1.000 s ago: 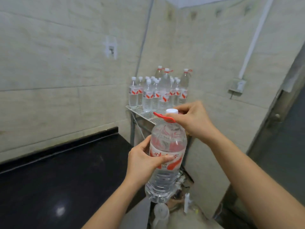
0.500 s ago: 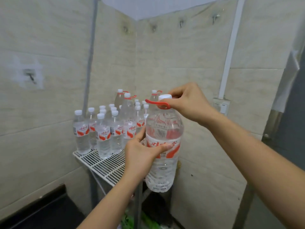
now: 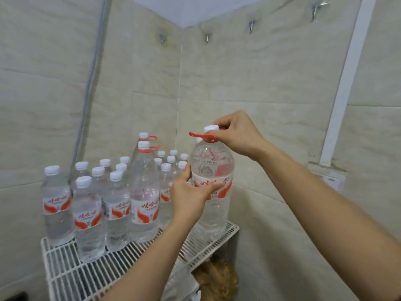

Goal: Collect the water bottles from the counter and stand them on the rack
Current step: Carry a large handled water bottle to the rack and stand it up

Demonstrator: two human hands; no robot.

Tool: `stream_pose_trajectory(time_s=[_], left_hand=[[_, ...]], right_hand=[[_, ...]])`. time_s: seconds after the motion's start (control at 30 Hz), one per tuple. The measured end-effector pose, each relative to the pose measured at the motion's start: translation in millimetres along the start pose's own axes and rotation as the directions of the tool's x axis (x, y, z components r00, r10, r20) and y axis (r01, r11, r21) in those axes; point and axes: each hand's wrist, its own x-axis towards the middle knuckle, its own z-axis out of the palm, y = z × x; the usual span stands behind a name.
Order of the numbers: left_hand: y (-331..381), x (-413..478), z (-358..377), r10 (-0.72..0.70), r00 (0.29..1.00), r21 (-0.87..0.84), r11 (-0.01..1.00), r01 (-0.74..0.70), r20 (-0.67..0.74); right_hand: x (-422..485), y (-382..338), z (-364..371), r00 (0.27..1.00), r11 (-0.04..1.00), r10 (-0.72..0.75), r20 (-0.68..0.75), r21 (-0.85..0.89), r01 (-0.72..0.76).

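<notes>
Holding one large water bottle (image 3: 213, 166) upright with both hands. Gripping its label with the left hand (image 3: 188, 196), fingers wrapped round the front. Pinching at the white cap (image 3: 211, 127) and red carry loop (image 3: 201, 136) with the right hand (image 3: 236, 135). Placed at the right front corner of the wire rack (image 3: 71, 276), base contact unclear. Also on the rack: two other large bottles (image 3: 145, 192), and fifteen small bottles (image 3: 89, 218), counted by caps.
</notes>
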Motion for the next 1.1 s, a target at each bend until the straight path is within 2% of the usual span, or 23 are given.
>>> stream_pose_trajectory(time_s=[0.13, 0.23, 0.57, 0.67, 0.8, 0.9, 1.03, 1.1], left_hand=[[-37.5, 23.4, 38.2, -0.041, 0.998, 0.024, 0.999, 0.042, -0.055], [-58.3, 39.9, 59.7, -0.051, 0.993, 0.045, 0.997, 0.056, -0.103], [-87.8, 64.6, 98.4, -0.061, 0.984, 0.123, 0.989, 0.083, -0.168], [-92.8, 68.4, 104.5, -0.022, 0.983, 0.192, 0.980, 0.058, -0.183], [-100.7, 76.1, 105.0, -0.024, 0.988, 0.238, 0.969, 0.059, -0.151], [-111.2, 77.9, 103.7, -0.043, 0.994, 0.240, 0.969, 0.067, -0.104], [-128.5, 67.5, 103.2, -0.055, 0.998, 0.267, 0.962, 0.060, -0.027], [-136.8, 59.6, 101.1, -0.056, 0.998, 0.288, 0.956, 0.061, -0.025]], right_hand=[[31.1, 66.3, 0.8, 0.994, 0.999, 0.020, 0.108, 0.023, -0.022], [48.9, 102.6, -0.5, 0.990, 0.998, 0.021, 0.139, 0.058, -0.030], [87.0, 162.3, 2.2, 0.978, 0.990, 0.038, 0.205, 0.127, -0.065], [88.2, 169.9, 5.2, 0.980, 0.983, 0.087, 0.179, 0.141, -0.113], [73.7, 176.7, 10.3, 0.989, 0.971, 0.145, 0.011, 0.193, -0.145], [48.0, 187.4, 9.3, 0.990, 0.989, 0.116, -0.079, 0.097, -0.108], [21.9, 208.7, 15.8, 0.991, 0.992, 0.115, -0.063, -0.042, -0.118], [13.9, 216.1, 18.3, 0.992, 0.991, 0.120, -0.025, -0.051, -0.121]])
